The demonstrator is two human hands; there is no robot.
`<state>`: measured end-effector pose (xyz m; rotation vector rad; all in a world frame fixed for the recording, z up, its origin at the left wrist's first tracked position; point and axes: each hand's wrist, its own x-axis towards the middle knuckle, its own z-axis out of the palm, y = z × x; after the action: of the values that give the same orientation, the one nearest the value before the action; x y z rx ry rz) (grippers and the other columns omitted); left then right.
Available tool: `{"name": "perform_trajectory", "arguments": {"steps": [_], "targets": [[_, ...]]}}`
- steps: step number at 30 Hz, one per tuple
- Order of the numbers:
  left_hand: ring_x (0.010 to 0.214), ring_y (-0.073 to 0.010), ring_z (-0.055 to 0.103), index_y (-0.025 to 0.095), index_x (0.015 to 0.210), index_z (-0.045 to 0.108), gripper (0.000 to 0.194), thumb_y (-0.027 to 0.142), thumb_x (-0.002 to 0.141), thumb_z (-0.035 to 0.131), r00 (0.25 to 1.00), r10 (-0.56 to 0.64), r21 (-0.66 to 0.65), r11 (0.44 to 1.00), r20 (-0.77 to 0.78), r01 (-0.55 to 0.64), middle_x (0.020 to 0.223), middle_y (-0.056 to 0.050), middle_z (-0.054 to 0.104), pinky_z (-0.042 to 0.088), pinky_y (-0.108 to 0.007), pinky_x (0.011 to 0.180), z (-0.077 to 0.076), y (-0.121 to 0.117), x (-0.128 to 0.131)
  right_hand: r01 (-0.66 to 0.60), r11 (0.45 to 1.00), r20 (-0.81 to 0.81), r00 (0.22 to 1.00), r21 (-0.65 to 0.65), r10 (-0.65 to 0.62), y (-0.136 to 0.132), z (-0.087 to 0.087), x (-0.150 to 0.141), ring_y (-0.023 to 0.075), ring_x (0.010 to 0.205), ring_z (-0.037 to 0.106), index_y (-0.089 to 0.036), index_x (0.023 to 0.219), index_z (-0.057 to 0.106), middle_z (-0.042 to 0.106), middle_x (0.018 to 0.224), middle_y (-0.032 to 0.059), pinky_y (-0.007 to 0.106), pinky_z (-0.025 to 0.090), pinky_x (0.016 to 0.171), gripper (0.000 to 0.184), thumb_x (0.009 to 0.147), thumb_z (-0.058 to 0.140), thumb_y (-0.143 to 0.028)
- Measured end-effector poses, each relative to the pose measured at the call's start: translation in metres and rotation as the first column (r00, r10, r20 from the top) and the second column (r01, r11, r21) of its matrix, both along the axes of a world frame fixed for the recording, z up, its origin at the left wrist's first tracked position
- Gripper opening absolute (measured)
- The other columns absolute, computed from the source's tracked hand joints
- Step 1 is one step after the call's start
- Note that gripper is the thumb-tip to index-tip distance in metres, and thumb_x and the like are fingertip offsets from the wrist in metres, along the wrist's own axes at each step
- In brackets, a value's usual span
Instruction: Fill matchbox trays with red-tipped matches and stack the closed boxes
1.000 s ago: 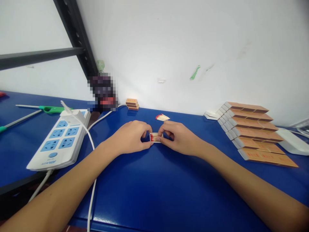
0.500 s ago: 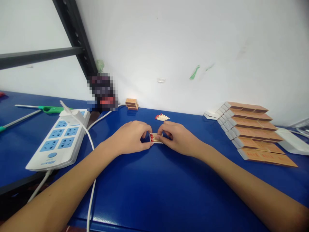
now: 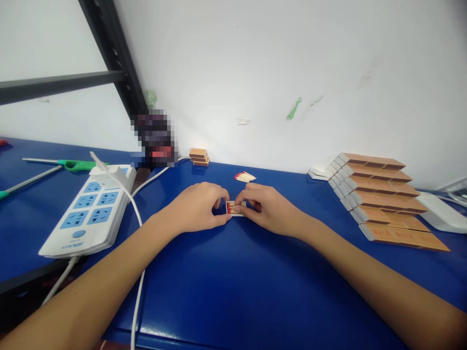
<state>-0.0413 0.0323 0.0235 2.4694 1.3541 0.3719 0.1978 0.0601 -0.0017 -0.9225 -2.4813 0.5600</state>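
A small open matchbox tray (image 3: 233, 208) with red-tipped matches lies on the blue table (image 3: 233, 282), between my two hands. My left hand (image 3: 195, 206) is curled, its thumb and fingers pinching the tray's left end. My right hand (image 3: 268, 206) is also curled, with its fingertips on the tray's right end and top. A small loose bundle of red-tipped matches (image 3: 245, 177) lies just behind my hands.
A white and blue power strip (image 3: 91, 211) with a white cable lies at the left. Fanned rows of orange matchbox sleeves (image 3: 383, 199) lie at the right, a small stack of matchboxes (image 3: 199, 157) by the wall. A green-handled tool (image 3: 69, 165) and a black shelf frame (image 3: 109, 53) stand far left.
My right fingertips have shifted slightly leftwards over the tray. Otherwise both hands and the tray stay in place.
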Motion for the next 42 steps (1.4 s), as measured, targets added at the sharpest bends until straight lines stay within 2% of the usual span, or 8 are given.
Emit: {"name": "perform_trajectory", "arguments": {"steps": [10,14,17,26,30,34,37,42], "targets": [[0.071,-0.0177,0.061,0.022,0.101,0.077,0.023,0.04,0.087,0.072,1.0,0.005,-0.007,1.0,-0.006,-0.005,0.083,-0.002,0.07,0.04,-0.031,0.061,0.001,0.0,0.0,0.095,0.994,0.031,0.995,0.058,-0.097,0.002,-0.004,-0.001,0.0136,0.071,0.049,-0.02,0.093,0.07,0.057,0.082,0.0006,0.028,0.035,0.066,0.011,0.1,0.065,-0.026],[0.07,-0.0174,0.06,0.022,0.097,0.075,0.021,0.04,0.088,0.072,1.0,0.006,-0.017,1.0,-0.012,-0.006,0.082,-0.001,0.069,0.04,-0.032,0.061,0.002,-0.001,0.001,0.03,0.998,-0.007,1.0,0.049,-0.029,-0.001,-0.001,-0.002,0.0132,0.072,0.05,-0.021,0.099,0.072,0.059,0.085,0.0008,0.028,0.037,0.067,0.008,0.098,0.064,-0.02],[0.071,-0.0176,0.059,0.021,0.098,0.075,0.023,0.041,0.088,0.072,1.0,0.01,-0.024,1.0,-0.018,-0.01,0.082,-0.001,0.069,0.04,-0.032,0.062,0.003,-0.001,0.002,-0.003,1.0,0.001,1.0,0.021,0.003,-0.003,0.001,-0.001,0.0132,0.072,0.051,-0.021,0.098,0.073,0.058,0.085,0.0013,0.028,0.037,0.066,0.01,0.101,0.064,-0.026],[0.07,-0.0173,0.059,0.021,0.1,0.077,0.022,0.038,0.087,0.072,1.0,0.006,-0.026,1.0,-0.004,-0.006,0.082,-0.001,0.069,0.039,-0.032,0.061,0.002,-0.001,0.002,0.132,0.989,0.075,0.988,0.069,-0.137,0.001,-0.003,-0.003,0.0137,0.071,0.049,-0.019,0.085,0.064,0.06,0.083,0.0012,0.029,0.034,0.065,0.018,0.1,0.067,-0.03],[0.069,-0.0166,0.058,0.021,0.099,0.076,0.021,0.037,0.086,0.073,1.0,0.001,-0.03,1.0,-0.007,-0.001,0.082,0.0,0.069,0.038,-0.031,0.06,0.002,-0.001,0.001,0.244,0.964,0.056,0.967,0.105,-0.25,0.009,-0.008,-0.001,0.0152,0.07,0.052,-0.02,0.104,0.07,0.063,0.085,0.0019,0.03,0.036,0.067,0.013,0.102,0.063,-0.031],[0.068,-0.0159,0.057,0.022,0.097,0.076,0.02,0.038,0.086,0.073,1.0,-0.002,-0.036,0.999,-0.009,0.001,0.081,0.0,0.068,0.037,-0.031,0.059,0.001,0.0,0.0,0.342,0.928,0.16,0.918,0.15,-0.364,0.021,-0.014,0.003,0.0169,0.071,0.054,-0.019,0.131,0.069,0.065,0.091,0.0045,0.031,0.037,0.068,0.031,0.105,0.057,-0.029],[0.068,-0.0159,0.057,0.022,0.097,0.076,0.021,0.039,0.086,0.072,1.0,-0.002,-0.036,0.999,-0.01,0.002,0.081,0.001,0.067,0.037,-0.031,0.059,0.001,0.001,0.0,0.359,0.921,0.208,0.899,0.153,-0.385,0.025,-0.017,0.005,0.0177,0.073,0.055,-0.019,0.132,0.07,0.066,0.094,0.0061,0.031,0.037,0.068,0.033,0.106,0.055,-0.032],[0.069,-0.0164,0.057,0.022,0.099,0.076,0.021,0.038,0.086,0.073,1.0,0.005,-0.043,0.999,-0.014,-0.006,0.081,0.0,0.068,0.038,-0.031,0.06,0.002,0.0,0.001,0.366,0.919,0.146,0.911,0.146,-0.386,0.027,-0.019,0.006,0.0169,0.072,0.054,-0.022,0.123,0.072,0.066,0.092,0.0039,0.031,0.035,0.067,0.026,0.104,0.058,-0.032]]}}
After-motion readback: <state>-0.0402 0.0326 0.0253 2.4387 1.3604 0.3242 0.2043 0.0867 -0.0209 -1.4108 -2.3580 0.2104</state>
